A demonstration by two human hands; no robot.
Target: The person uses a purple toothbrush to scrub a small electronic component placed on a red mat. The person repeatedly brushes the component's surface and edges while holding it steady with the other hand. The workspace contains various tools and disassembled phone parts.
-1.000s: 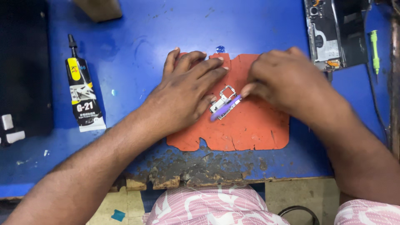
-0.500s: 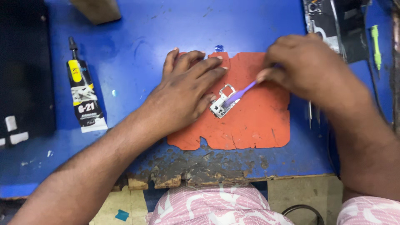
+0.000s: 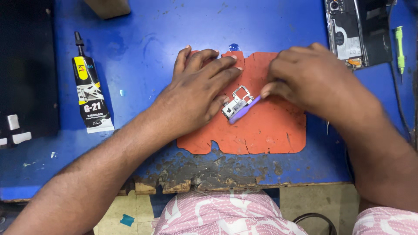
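Currently left hand (image 3: 196,98) lies flat on the orange mat (image 3: 261,130), fingers open, thumb tip pinning the small metal part (image 3: 237,103) mid-mat. Right hand (image 3: 313,82) has a closed grip on a purple tool (image 3: 244,109), tip touching the part. Glue tube (image 3: 89,93) lies well left on the blue desk (image 3: 143,43).

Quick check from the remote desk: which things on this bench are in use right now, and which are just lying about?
In use:
left hand, pressing down the small metal frame part
right hand, holding the purple pry tool against that part
orange work mat under them

Lying about:
glue tube, left
opened phone, top right
green tool, far right
wooden block, top
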